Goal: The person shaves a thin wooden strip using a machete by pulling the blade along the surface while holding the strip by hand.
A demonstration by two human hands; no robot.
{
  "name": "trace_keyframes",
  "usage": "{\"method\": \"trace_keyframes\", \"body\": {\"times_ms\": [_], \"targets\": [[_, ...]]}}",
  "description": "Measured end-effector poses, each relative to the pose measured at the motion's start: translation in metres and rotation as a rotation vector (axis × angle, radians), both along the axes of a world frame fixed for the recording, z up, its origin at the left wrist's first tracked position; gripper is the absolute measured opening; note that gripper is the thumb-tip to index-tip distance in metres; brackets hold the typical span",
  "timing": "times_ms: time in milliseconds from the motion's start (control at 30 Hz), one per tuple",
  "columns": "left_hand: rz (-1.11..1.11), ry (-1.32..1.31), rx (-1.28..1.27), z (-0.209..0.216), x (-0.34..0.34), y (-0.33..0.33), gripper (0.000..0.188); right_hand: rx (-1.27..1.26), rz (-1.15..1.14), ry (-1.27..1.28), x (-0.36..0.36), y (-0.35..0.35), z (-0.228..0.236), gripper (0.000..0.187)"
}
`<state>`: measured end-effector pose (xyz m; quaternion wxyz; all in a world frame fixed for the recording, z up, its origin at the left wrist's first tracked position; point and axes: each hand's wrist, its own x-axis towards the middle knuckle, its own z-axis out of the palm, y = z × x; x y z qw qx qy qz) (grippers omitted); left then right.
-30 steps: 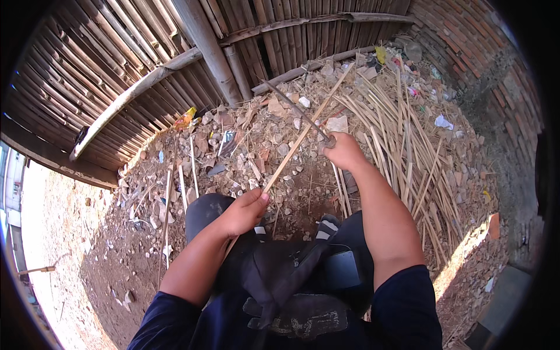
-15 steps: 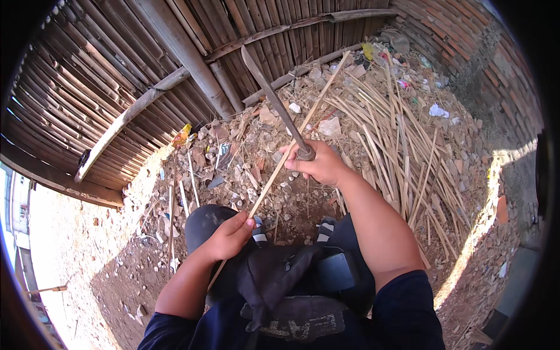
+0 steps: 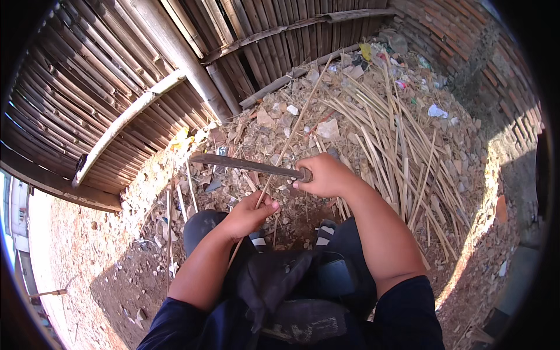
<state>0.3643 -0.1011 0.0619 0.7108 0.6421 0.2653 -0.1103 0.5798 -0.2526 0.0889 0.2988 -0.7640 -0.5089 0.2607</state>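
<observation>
My left hand (image 3: 249,216) is closed round a long, thin bamboo strip (image 3: 298,121), which slants from my lap up and away to the right. In my right hand (image 3: 325,177) is the handle of a machete (image 3: 242,163); its dark, worn blade lies nearly level and points left. The blade crosses the strip just beyond my left hand. From this view I cannot tell whether the edge touches the strip. The strip's lower end is partly hidden by my left hand and lap.
A large heap of split bamboo strips (image 3: 402,157) lies on the rubble at right. Several loose strips (image 3: 180,198) stand beside my left knee. A bamboo wall (image 3: 111,87) rises at left, a brick wall (image 3: 455,35) at far right. Stones and litter cover the ground.
The machete has swung from pointing up and away to pointing left across the strip. My left hand has moved slightly right and away from me, and the strip has turned steeper.
</observation>
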Motion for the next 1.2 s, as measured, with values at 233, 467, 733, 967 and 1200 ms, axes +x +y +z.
{"method": "trace_keyframes", "body": {"times_ms": [233, 467, 733, 967, 1200], "targets": [[-0.001, -0.089, 0.223, -0.016, -0.003, -0.001, 0.032, -0.227, -0.053, -0.187, 0.012, 0.016, -0.028, 0.037], [-0.005, 0.041, 0.271, -0.009, -0.009, -0.008, 0.033, -0.314, -0.015, -0.264, -0.011, 0.029, -0.01, 0.039], [-0.071, -0.082, 0.134, -0.017, -0.012, -0.008, 0.035, -0.223, -0.157, -0.118, 0.013, 0.02, -0.023, 0.039], [-0.02, -0.108, 0.14, -0.009, -0.01, -0.015, 0.044, -0.239, -0.141, -0.195, 0.033, 0.008, -0.034, 0.042], [-0.049, -0.048, 0.229, -0.014, -0.016, -0.01, 0.047, -0.377, -0.017, -0.274, 0.006, 0.021, -0.006, 0.033]]}}
